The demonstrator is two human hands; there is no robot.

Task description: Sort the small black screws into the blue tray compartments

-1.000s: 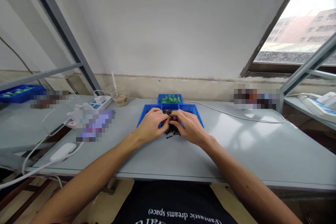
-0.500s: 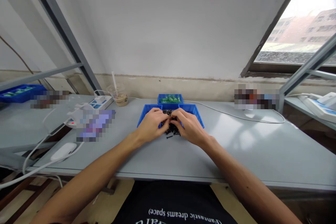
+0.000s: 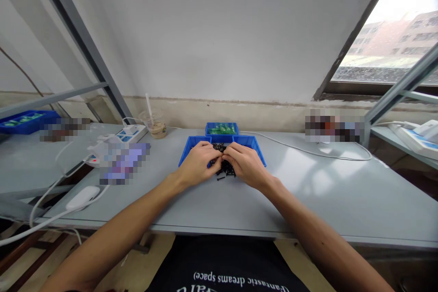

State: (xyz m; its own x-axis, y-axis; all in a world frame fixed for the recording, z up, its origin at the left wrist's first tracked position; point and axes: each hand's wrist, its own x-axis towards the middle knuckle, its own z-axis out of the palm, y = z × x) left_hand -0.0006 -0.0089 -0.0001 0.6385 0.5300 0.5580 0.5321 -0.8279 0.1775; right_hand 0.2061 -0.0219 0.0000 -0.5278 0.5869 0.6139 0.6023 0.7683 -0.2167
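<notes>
My left hand (image 3: 196, 162) and my right hand (image 3: 245, 164) meet over a heap of small black parts (image 3: 224, 166) on the grey table (image 3: 308, 191). Both hands have their fingers curled and pinched together at the heap, fingertips nearly touching; what they pinch is too small to name. Two blue bins (image 3: 255, 145) stand side by side just behind the hands, mostly hidden by them. A third blue bin (image 3: 221, 128) with green parts stands behind those.
A plastic cup with a straw (image 3: 154, 125) and a white power strip (image 3: 126, 134) sit at the back left. A white mouse (image 3: 82, 197) lies near the left front edge. A white cable (image 3: 308, 150) runs across the right. Another blue tray (image 3: 23, 121) is far left.
Both hands stay at the heap; the right hand's fingers have shifted slightly toward the left. Nothing else has moved.
</notes>
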